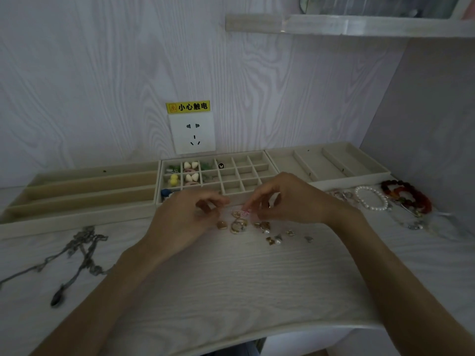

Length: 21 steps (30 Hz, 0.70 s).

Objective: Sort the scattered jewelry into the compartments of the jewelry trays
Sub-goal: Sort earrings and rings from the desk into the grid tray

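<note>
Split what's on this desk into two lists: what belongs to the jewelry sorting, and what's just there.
Job: grid tray, long trays, small earrings, pearl bracelet, red bead bracelet, chain necklace, both hands.

Just there: wall socket, warning label, shelf.

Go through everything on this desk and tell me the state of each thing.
Grid tray: left cells filled, right cells mostly bare.
Left tray: nothing visible inside.
Right tray: nothing visible inside.
Right hand: pinching a small pink piece.
Left hand: fingers curled, contents unclear.
Pearl bracelet: unsorted.
Chain necklace: unsorted.

Two bare forearms, sleeveless, hands without visible rings.
</note>
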Available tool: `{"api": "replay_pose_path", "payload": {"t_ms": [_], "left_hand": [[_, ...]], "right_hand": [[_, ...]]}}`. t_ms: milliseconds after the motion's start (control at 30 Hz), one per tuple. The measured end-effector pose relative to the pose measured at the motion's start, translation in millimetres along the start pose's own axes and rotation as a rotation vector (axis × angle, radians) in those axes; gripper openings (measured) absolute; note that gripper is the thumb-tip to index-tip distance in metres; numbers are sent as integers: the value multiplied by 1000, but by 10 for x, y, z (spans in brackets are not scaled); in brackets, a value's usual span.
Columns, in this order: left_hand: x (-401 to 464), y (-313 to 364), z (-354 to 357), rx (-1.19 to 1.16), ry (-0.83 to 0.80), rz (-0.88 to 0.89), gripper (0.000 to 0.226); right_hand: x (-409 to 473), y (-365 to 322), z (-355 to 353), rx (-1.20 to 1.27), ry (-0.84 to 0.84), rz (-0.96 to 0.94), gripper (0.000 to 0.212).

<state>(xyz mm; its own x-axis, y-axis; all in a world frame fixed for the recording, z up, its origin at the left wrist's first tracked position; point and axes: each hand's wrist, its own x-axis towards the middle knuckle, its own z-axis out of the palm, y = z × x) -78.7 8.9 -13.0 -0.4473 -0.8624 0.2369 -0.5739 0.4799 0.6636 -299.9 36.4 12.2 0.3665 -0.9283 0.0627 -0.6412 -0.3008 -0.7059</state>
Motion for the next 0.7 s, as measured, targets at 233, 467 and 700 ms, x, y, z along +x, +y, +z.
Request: {"api": "replay_pose_path", "payload": {"t_ms": [233, 467, 700], "left_hand": [[-22, 1, -42, 78, -89, -6, 31], [-43, 19, -42, 135, -77, 3, 23], [-28, 102, -100, -118, -86, -48, 25]], "right_hand": [[56, -20, 237, -232, -29, -33, 18], [104, -51, 276, -451, 4, -58, 15], [125, -67, 321, -44, 63, 4, 21]]}}
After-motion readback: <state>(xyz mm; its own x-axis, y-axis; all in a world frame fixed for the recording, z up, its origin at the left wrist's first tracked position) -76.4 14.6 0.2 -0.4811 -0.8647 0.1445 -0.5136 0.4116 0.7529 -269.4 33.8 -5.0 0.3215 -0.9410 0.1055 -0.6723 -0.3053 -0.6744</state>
